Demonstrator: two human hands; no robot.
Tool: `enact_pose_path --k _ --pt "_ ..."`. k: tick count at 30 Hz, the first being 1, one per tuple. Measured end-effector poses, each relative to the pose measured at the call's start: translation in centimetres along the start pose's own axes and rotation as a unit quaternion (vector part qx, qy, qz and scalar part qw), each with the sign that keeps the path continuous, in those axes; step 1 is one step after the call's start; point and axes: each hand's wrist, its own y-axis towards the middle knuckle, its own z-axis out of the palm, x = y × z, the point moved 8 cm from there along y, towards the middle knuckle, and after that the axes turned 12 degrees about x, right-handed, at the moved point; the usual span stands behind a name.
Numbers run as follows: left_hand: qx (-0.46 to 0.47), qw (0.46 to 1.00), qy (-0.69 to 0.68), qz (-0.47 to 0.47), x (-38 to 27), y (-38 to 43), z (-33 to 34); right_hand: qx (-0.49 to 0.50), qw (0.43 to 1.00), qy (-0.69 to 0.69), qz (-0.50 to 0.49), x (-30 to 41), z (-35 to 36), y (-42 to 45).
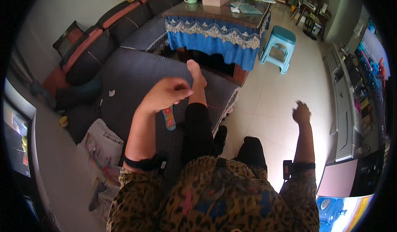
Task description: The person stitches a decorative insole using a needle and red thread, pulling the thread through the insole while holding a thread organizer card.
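Observation:
My left hand [169, 94] is raised over the dark seat cover, beside my outstretched leg. Its fingers curl in towards the thumb; I cannot tell whether anything thin is pinched there. A fine red thread [245, 108] stretches from near my leg out over the tiled floor, and its ends are too faint to follow. Far to the right, my right hand [301, 113] hangs above the floor, blurred, with fingers mostly curled; what it holds is not visible. Below my left wrist lies a flat, colourful floral-patterned item [169, 118], partly hidden by the hand.
A white bag [107, 140] with bundles of coloured strands [108, 171] lies at my left. Ahead stands a table [214, 16] with a blue cloth skirt, and right of it a teal plastic stool [279, 45]. A grey cabinet [342, 107] lines the right side.

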Motion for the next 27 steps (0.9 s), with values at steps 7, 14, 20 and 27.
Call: enact_pose_path --k 7,14,20,27 --pt "0.114 0.978 0.135 0.111 -3.4 3.9 7.2 0.287 0.640 0.603 -0.380 27.1 -4.8 -11.4" --pt "0.107 0.983 0.113 0.101 -2.3 2.8 5.7 0.299 0.664 0.579 -0.367 30.6 -4.5 -12.3" --pt "0.044 0.999 -0.021 -0.014 5.1 -0.7 1.3 0.260 0.752 0.445 -0.412 30.6 -3.4 -12.4" --pt "-0.248 0.912 -0.042 -0.324 29.1 -8.1 -4.2 0.232 0.762 0.508 -0.328 27.0 -0.5 -8.9"
